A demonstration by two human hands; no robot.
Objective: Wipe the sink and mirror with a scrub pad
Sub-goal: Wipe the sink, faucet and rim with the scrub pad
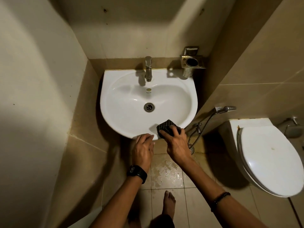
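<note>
Right hand [176,145] clasps the dark ridged scrub pad [167,127] flat on the white ceramic sink [105,99]'s front rim, while the loose, empty left hand [143,148] likely steadies there.

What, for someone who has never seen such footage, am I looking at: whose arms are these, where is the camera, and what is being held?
No machine here: a person wears one camera on the head, looking down at their own two hands. The right hand holds a dark scrub pad against the front rim of a white sink. The left hand, with a watch on its wrist, rests on that rim beside it. Behind the bowl stands a tap; a toilet is to the right. No mirror shows.
</note>
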